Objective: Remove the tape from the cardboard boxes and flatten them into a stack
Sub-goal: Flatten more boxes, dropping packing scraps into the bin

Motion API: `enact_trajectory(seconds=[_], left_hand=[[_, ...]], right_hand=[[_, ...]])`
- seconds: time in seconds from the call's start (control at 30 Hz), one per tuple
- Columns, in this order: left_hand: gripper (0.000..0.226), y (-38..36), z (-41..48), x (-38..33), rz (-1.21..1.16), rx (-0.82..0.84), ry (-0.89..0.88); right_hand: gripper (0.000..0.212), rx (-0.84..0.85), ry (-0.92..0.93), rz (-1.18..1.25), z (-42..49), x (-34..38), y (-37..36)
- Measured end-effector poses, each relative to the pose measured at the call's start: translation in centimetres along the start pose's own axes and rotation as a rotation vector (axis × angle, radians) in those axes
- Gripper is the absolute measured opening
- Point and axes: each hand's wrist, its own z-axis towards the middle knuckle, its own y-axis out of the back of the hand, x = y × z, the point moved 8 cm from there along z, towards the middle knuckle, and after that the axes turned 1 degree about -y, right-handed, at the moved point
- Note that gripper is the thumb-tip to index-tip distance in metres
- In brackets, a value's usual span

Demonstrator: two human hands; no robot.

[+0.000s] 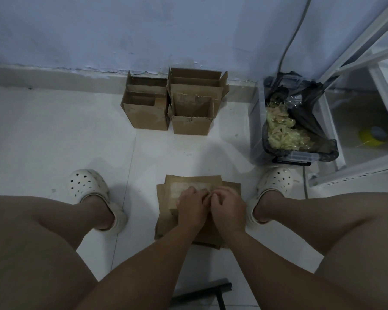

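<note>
A stack of flattened brown cardboard sheets (166, 211) lies on the white tiled floor (54, 135) between the person's feet. The left hand (192, 205) and right hand (227, 205) rest on the top sheet, fingers curled and meeting beside a pale tape strip (184, 186); I cannot tell whether they pinch it. Two open brown cardboard boxes (194, 124) stand against the wall.

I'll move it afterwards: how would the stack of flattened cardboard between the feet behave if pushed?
The stack of flattened cardboard probably slides easily; the tiled floor looks smooth. Its sheets lie misaligned, so they would likely fan apart. Thin sheets, so probably light.
</note>
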Motion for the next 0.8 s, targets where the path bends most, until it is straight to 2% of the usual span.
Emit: enact_trajectory(seconds=[0.1,0.27,0.43,0.53,0.67,0.8], left_hand=[[0.024,0.0,0.2,-0.1,-0.101,0.019,0.079],[0.024,0.0,0.1,0.3,-0.135,0.038,0.115],[0.028,0.1,0.0,0.4,-0.144,0.056,0.142],[0.027,0.0,-0.2,0.5,-0.229,0.084,0.163],[0.031,0.2,-0.5,0.4,-0.335,0.126,0.197],[0.028,0.6,-0.4,0.6,-0.36,0.105,0.222]], right_hand=[[0.039,-0.053,-0.087,0.065,0.7,-1.7,0.8],[0.049,0.212,0.148,-0.402,1.1,-2.3,-2.3],[0.044,0.209,0.168,-0.493,1.5,-2.8,-2.6],[0.037,0.167,0.13,-0.373,2.2,-2.6,-2.1],[0.026,0.164,-0.015,-0.146,2.5,-3.2,-2.2],[0.04,0.215,-0.049,-0.07,2.2,-3.6,-3.1]])
